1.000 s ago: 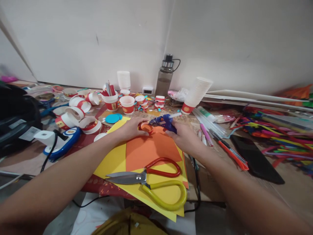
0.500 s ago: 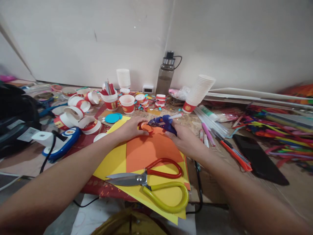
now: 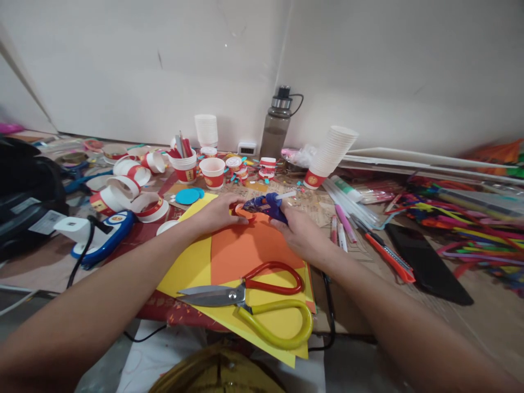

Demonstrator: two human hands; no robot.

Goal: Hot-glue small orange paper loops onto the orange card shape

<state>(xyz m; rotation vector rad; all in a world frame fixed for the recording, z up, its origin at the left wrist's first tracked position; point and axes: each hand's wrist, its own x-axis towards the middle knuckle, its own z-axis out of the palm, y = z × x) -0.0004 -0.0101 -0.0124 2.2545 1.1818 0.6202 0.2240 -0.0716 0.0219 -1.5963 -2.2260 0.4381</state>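
Left hand [image 3: 223,212]: fingers and thumb curled around a small red-and-orange ring [image 3: 246,218], held just above the near sheets at the middle of the worktop; exact contact partly hidden by the fingers. The ring is apparently paper or thin card: by judgement very light, springy, easily crushed, best taken lightly by its outer wall, clear of the rim. Right hand [image 3: 292,222]: closed round the handle of a blue glue gun [image 3: 275,205], nose toward the ring, touching or apart not discernible; a pale glue stick [image 3: 285,195] projects from its rear. Gun, by judgement: rigid, heavier than the ring, to be held by the handle only, nose possibly hot. Beneath: orange sheet [image 3: 254,248] over yellow sheets [image 3: 180,267], flat and probably prone to slide. On their near part: large scissors [image 3: 233,296], blades slightly parted or closed, not clear, the bulkiest obstacle below the hands. At the right edge: black cord [image 3: 329,308], a possible snag. Left, beyond the sheets: blue discs [image 3: 187,196], cut cup rings [image 3: 150,208]. Behind: paper cup [image 3: 212,173], leaning cup stack [image 3: 332,155], probably easy to topple, and bottle [image 3: 275,131]. Right: utility knife [image 3: 391,257], black slab, perhaps a phone [image 3: 428,265].
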